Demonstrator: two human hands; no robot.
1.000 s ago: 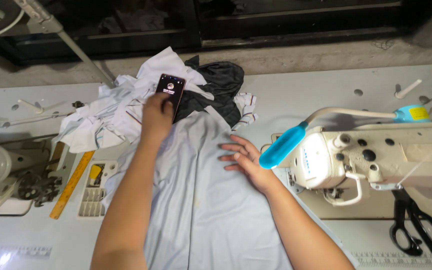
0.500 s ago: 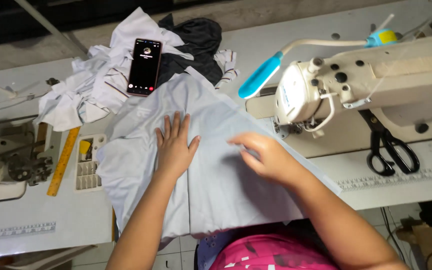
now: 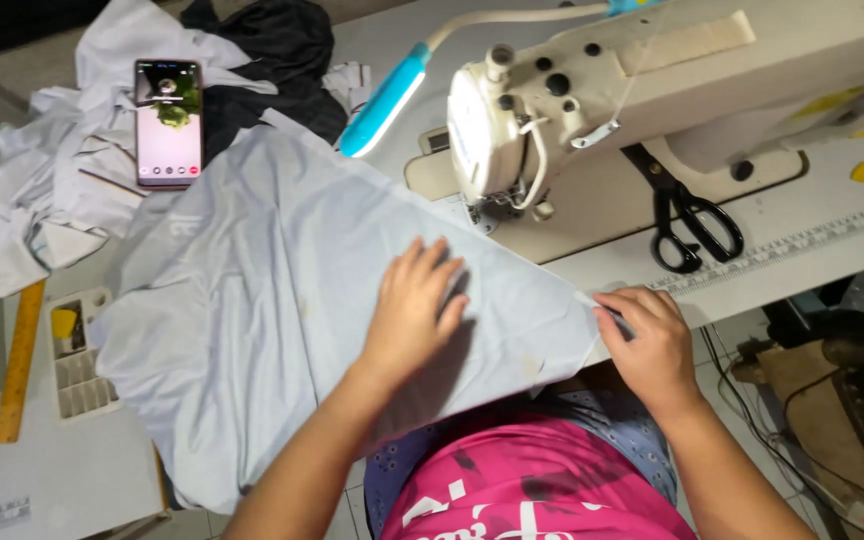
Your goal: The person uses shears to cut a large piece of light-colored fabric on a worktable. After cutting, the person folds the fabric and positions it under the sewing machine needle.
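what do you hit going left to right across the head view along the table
yellow ruler → small compartment tray → phone → pale blue fabric → left hand flat on it → right hand pinching its corner → black scissors

Head camera looks steeply down — close, perhaps tilted — over the sewing table (image 3: 812, 235).

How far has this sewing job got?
Done: the pale blue fabric lies spread on the table. In hand: the left hand presses it flat while the right hand pinches its corner. Left: nothing sits under the cream sewing machine needle yet.
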